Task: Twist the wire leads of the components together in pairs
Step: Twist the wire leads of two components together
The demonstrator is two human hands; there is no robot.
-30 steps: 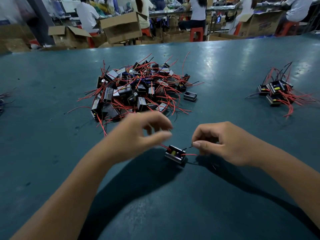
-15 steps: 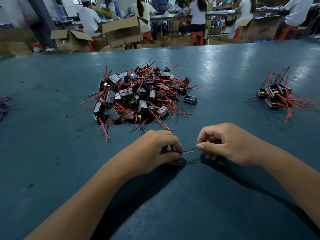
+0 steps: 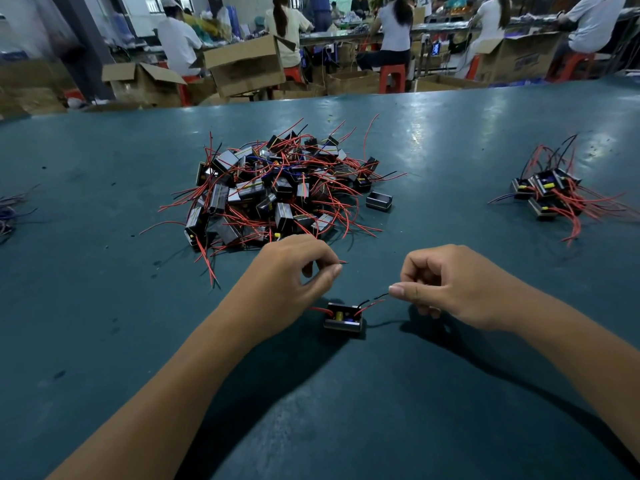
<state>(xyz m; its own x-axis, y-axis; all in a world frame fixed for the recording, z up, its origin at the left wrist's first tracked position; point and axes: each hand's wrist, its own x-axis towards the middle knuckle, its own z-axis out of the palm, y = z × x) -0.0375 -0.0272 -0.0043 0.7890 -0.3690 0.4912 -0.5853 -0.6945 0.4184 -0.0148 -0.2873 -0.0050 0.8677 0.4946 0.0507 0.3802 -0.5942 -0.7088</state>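
Component (image 3: 343,317) sits on the bench (image 3: 104,306) at lower center btw both hands, left hand (image 3: 291,271) pinching a red lead, right hand (image 3: 446,289) pinching the red/black pair taut (prob so the twist bites).

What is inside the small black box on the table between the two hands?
The open black box shows a yellow part, a bit of blue, and red and black leads leaving it. Its walls cover whatever lies deeper. Both hands, left and right, pinch lead ends.
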